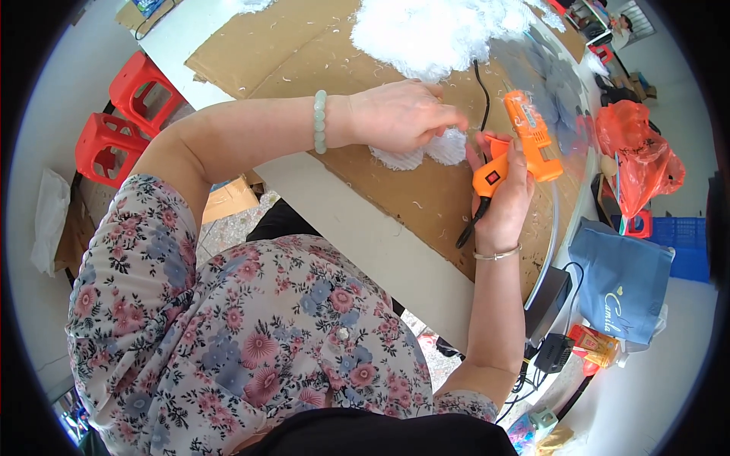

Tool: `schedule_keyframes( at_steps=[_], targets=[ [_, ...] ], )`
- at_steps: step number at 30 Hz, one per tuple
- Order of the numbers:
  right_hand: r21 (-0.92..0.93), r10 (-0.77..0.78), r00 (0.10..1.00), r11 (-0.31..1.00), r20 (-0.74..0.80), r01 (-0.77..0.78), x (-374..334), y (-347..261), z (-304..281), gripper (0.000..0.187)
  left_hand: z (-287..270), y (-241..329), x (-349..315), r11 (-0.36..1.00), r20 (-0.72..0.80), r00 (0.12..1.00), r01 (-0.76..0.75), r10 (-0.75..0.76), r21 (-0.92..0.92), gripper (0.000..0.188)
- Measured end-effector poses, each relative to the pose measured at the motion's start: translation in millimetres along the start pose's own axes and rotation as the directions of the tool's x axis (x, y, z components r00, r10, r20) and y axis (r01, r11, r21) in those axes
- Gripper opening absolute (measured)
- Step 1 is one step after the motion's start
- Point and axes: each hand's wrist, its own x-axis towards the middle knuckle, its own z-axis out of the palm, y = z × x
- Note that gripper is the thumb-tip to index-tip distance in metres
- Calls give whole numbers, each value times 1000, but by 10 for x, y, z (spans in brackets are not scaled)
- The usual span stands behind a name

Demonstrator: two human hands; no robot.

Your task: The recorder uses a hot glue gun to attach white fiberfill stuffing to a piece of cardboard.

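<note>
My right hand (509, 194) is wrapped round the handle of an orange hot glue gun (527, 120). A black cord leaves the bottom of its handle, beside a small red and black switch. My left hand (399, 115) reaches across from the left, back up, with curled fingers and one finger toward the glue gun. Just under it are white, ruffled, fluffy pieces (447, 147); the fingertips are hidden, so I cannot make out what they hold. A sheet of brown cardboard (304, 64) lies beneath both hands.
A heap of white fluffy material (426, 34) covers the far part of the cardboard. Translucent grey round pieces (559, 87) lie at right. A red plastic bag (639, 156), a blue bag (623, 277) and a black adapter with cables (553, 353) stand beyond. Red stools (114, 144) are at left.
</note>
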Motion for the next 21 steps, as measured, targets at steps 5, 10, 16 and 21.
schedule_keyframes(
  at_steps=[5,10,16,21],
  targets=[
    [51,-24,997,999,79,20,-32,-17,96,29,-16,29,-50,999,9,1000,23,-23,-22,30],
    [71,14,997,997,79,-20,-2,55,143,28,-5,2,-74,1000,-13,1000,14,-14,-7,27],
    [146,23,995,989,94,-37,50,203,155,27,-62,11,-145,994,-107,989,-103,106,27,25],
    [245,65,994,966,90,-85,72,262,60,26,31,158,-122,968,-90,981,-150,171,202,14]
  ],
)
